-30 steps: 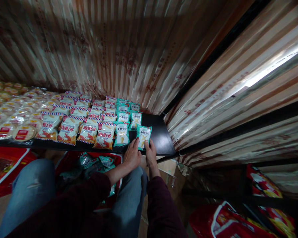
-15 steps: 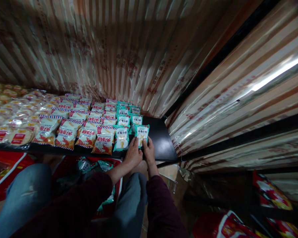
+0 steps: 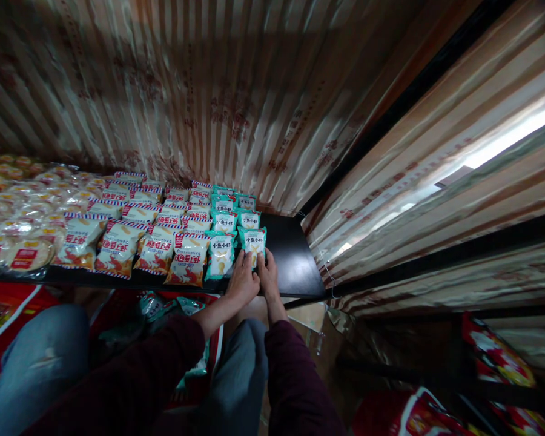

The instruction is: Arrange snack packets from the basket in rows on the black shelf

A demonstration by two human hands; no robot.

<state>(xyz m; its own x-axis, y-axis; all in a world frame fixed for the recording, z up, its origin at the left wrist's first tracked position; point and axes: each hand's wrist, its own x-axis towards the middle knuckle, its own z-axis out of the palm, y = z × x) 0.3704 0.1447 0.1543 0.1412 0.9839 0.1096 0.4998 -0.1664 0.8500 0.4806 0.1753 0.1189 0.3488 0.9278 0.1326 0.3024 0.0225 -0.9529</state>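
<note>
Both my hands are at the front edge of a black shelf (image 3: pixel 295 266), gripping one green-and-white snack bag (image 3: pixel 253 240) by its lower part. My left hand (image 3: pixel 242 283) has its fingers closed at the bag's lower left. At the lower right, my right hand (image 3: pixel 269 275) is closed on the same bag. It stands nearly upright at the front of a row of like bags. Just left is another green snack bag (image 3: pixel 221 254), and beside that an orange-and-white snack bag (image 3: pixel 187 260) with a striped top. My fingertips are partly hidden by the hands.
Clear-wrapped round crackers (image 3: pixel 29 254) fill the shelf's left. Below, a red basket (image 3: pixel 218 345) between my legs holds more green bags. Striped curtain sheeting (image 3: pixel 236 91) hangs behind, and a black metal post (image 3: pixel 390 127) slants up at right. Red packages (image 3: pixel 418 412) lie low right.
My hands have shifted the green snack bag slightly left, closer to the neighbouring green bag. Both hands stay on it. The view has moved a little.
</note>
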